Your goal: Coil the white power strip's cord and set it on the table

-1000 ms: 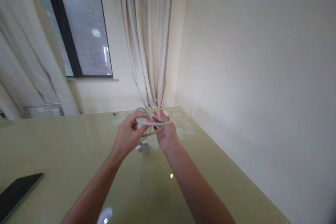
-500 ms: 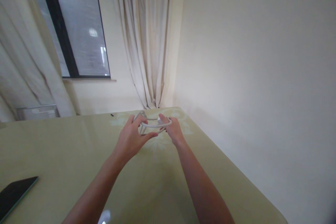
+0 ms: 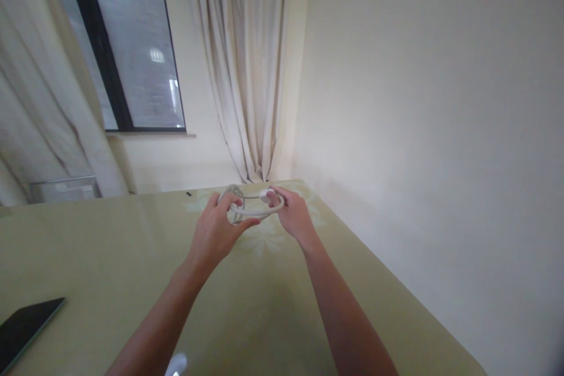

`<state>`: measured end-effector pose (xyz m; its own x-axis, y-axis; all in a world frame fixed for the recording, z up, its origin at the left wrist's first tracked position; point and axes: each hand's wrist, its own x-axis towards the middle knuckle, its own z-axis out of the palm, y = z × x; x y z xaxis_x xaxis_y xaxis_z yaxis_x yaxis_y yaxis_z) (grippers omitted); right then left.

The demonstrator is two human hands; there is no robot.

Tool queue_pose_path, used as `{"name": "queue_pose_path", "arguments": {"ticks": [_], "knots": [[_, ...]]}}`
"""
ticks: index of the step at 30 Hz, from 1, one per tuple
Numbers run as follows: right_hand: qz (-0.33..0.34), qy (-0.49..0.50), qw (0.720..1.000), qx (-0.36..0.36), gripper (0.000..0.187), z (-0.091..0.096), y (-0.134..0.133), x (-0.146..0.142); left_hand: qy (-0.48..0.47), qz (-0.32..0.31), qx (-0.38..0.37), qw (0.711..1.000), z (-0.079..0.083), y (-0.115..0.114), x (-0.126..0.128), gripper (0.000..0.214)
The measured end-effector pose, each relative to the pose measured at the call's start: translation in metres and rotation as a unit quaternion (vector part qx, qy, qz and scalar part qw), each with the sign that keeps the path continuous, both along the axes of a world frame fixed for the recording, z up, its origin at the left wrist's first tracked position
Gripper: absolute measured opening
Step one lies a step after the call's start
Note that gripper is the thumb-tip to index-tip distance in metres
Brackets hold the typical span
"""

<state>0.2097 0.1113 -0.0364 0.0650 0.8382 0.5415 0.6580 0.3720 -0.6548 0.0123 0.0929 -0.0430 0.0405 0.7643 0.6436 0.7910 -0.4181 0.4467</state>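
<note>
A white cable point(image 3: 249, 209) is coiled into a loop and held above the glossy olive table point(image 3: 110, 258). My left hand point(image 3: 217, 234) pinches the loop's left side between thumb and fingers. Gripping the right side of the coil, my right hand point(image 3: 294, 217) has a small white plug end showing at its fingertips. Both forearms reach out from the bottom of the view. The charger block seen earlier is hidden.
A dark tablet point(image 3: 24, 329) lies at the table's left front edge. Cream curtains point(image 3: 251, 70) hang in the corner behind the table, next to a dark-framed window point(image 3: 127, 47). A plain wall runs along the table's right side.
The hanging white charger block has gone out of sight since a second ago. Both hands have risen slightly and drawn the coil tighter; the view shifted a little.
</note>
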Motion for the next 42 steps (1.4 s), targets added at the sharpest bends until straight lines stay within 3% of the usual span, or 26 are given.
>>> {"name": "queue_pose_path", "arguments": {"ticks": [3, 5, 8, 11, 13, 16, 19, 23, 29, 31, 35, 37, 42], "knots": [[-0.110, -0.115, 0.987, 0.001, 0.046, 0.014, -0.015, -0.004, -0.010, -0.001, 0.001, 1.000, -0.001, 0.002, 0.000, 0.047], [-0.143, -0.141, 0.978, 0.049, 0.050, 0.022, -0.023, -0.004, -0.024, -0.004, 0.001, 1.000, -0.002, 0.005, -0.002, 0.048], [-0.166, -0.080, 0.976, 0.119, 0.060, 0.028, -0.027, 0.002, -0.084, -0.030, -0.004, 0.996, -0.004, 0.011, -0.007, 0.054], [-0.199, -0.012, 0.970, 0.138, 0.070, 0.029, -0.024, 0.013, -0.214, -0.096, -0.043, 0.971, -0.003, 0.015, -0.013, 0.053], [-0.172, 0.041, 0.974, 0.143, 0.064, 0.028, -0.021, 0.022, -0.304, -0.127, -0.067, 0.942, -0.001, 0.015, -0.016, 0.048], [-0.065, 0.177, 0.972, 0.142, 0.047, 0.027, -0.016, 0.032, -0.375, -0.129, -0.065, 0.916, 0.002, 0.012, -0.018, 0.042], [0.026, 0.318, 0.936, 0.150, 0.035, 0.031, -0.014, 0.037, -0.372, -0.099, -0.036, 0.922, 0.005, 0.010, -0.020, 0.047], [0.094, 0.450, 0.875, 0.153, 0.037, 0.041, -0.022, 0.032, -0.352, -0.057, -0.030, 0.934, 0.009, 0.009, -0.023, 0.045], [0.006, 0.383, 0.866, 0.322, 0.034, 0.052, -0.046, 0.003, -0.343, -0.074, -0.054, 0.935, 0.013, 0.001, -0.016, 0.038], [0.014, 0.361, 0.849, 0.385, 0.028, 0.054, -0.055, -0.010, -0.352, -0.093, -0.067, 0.929, 0.014, -0.002, -0.010, 0.036], [0.044, 0.341, 0.811, 0.473, 0.045, 0.048, -0.058, -0.031, -0.404, -0.142, -0.113, 0.897, 0.013, -0.007, 0.002, 0.038], [0.051, 0.324, 0.825, 0.461, 0.048, 0.039, -0.052, -0.037, -0.424, -0.165, -0.135, 0.880, 0.013, -0.010, 0.007, 0.039], [0.073, 0.220, 0.911, 0.343, 0.036, 0.012, -0.029, -0.031, -0.448, -0.192, -0.148, 0.861, 0.017, -0.018, 0.018, 0.037]]}}
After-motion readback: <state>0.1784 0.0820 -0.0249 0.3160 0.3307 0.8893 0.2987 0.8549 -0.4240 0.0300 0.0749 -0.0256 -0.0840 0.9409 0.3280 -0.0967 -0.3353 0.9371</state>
